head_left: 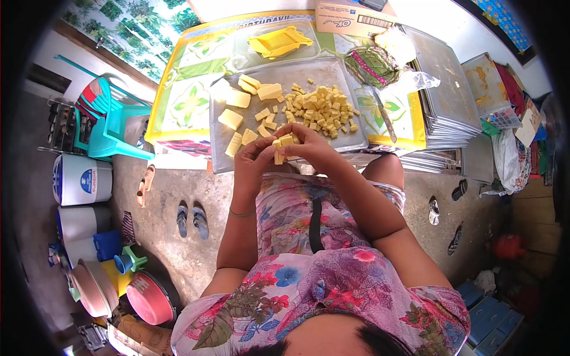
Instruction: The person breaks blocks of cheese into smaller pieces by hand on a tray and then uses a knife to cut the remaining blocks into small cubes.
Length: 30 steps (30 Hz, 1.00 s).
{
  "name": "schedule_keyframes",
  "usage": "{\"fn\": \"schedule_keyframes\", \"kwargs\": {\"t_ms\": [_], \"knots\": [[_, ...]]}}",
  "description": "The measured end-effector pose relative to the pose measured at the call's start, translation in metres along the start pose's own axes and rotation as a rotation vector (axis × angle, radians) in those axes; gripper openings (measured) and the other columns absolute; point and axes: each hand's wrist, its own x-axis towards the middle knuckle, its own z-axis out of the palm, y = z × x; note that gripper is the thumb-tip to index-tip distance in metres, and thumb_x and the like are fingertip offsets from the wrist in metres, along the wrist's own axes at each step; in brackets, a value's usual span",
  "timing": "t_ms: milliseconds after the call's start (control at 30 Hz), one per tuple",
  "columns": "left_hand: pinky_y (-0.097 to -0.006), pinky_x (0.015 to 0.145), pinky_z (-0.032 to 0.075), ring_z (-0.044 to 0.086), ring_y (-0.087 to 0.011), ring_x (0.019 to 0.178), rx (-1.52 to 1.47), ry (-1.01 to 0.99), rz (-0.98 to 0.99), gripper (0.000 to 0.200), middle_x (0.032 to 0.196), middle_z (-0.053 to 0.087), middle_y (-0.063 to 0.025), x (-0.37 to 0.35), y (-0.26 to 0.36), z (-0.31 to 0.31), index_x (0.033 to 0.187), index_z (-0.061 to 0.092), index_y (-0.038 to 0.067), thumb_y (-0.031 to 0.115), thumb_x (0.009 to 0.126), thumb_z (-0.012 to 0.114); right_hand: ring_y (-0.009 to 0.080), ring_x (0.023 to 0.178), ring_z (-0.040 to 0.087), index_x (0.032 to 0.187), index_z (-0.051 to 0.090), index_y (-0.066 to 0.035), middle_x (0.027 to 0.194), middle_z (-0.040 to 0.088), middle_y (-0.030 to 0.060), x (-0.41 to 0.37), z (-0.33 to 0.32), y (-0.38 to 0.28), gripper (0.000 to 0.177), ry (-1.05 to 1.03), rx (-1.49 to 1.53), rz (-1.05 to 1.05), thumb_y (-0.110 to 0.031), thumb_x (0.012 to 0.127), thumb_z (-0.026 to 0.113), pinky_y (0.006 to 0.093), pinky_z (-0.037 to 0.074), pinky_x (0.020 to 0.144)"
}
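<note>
Both of my hands meet over the near edge of a metal tray (196, 118). Between their fingers is a yellow block (285, 141) split into smaller pieces. My left hand (254, 155) grips it from the left, and my right hand (306, 145) from the right with its fingers closed around it. On the metal tray (362, 136), a heap of small yellow cubes (323, 105) lies to the right. Larger yellow slabs (230, 119) are spread at the left, with a few sticks near my fingers.
A knife (386, 118) lies right of the tray. Behind stand a clear container (240, 56) with yellow plastic and a cardboard box (350, 18). Stacked metal trays (442, 83) rise at the right. A turquoise chair (122, 127) is at the left.
</note>
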Motion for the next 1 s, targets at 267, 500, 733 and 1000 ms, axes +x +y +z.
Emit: {"fn": "schedule_keyframes", "kwargs": {"t_ms": [267, 500, 733, 1000], "knots": [[-0.025, 0.075, 0.053, 0.064, -0.0134, 0.083, -0.043, -0.045, -0.009, 0.023, 0.097, 0.066, -0.0104, 0.003, -0.004, -0.003, 0.108, 0.062, -0.005, 0.005, 0.087, 0.062, 0.0142, 0.088, 0.062, 0.114, 0.053, 0.0, 0.099, 0.061, 0.0077, 0.001, -0.004, 0.004, 0.041, -0.015, 0.031, 0.008, -0.011, 0.079, 0.07, 0.0281, 0.051, 0.078], [-0.0256, 0.076, 0.053, 0.064, -0.0144, 0.084, -0.076, -0.056, -0.023, 0.024, 0.098, 0.066, -0.0109, 0.002, -0.003, -0.002, 0.109, 0.062, -0.005, 0.006, 0.088, 0.061, 0.0153, 0.091, 0.061, 0.115, 0.053, 0.0, 0.101, 0.06, 0.0084, 0.002, -0.005, 0.006, 0.041, 0.003, 0.014, 0.002, -0.011, 0.079, 0.069, 0.0287, 0.051, 0.08], [-0.0234, 0.071, 0.052, 0.064, -0.0127, 0.079, -0.152, -0.08, -0.047, 0.024, 0.096, 0.067, -0.0095, 0.004, -0.007, -0.008, 0.109, 0.062, -0.005, 0.009, 0.089, 0.058, 0.0168, 0.092, 0.061, 0.115, 0.053, 0.0, 0.103, 0.059, 0.0094, 0.0, -0.004, 0.003, 0.04, -0.023, 0.073, 0.018, -0.01, 0.079, 0.067, 0.0307, 0.053, 0.081], [-0.0214, 0.068, 0.05, 0.063, -0.011, 0.076, -0.161, -0.07, -0.113, 0.023, 0.093, 0.066, -0.0071, 0.007, -0.012, -0.012, 0.108, 0.063, -0.003, 0.01, 0.09, 0.057, 0.0164, 0.091, 0.062, 0.115, 0.054, 0.0, 0.101, 0.061, 0.0101, 0.001, -0.006, 0.007, 0.04, -0.031, 0.117, 0.035, -0.012, 0.079, 0.068, 0.0295, 0.052, 0.081]]}}
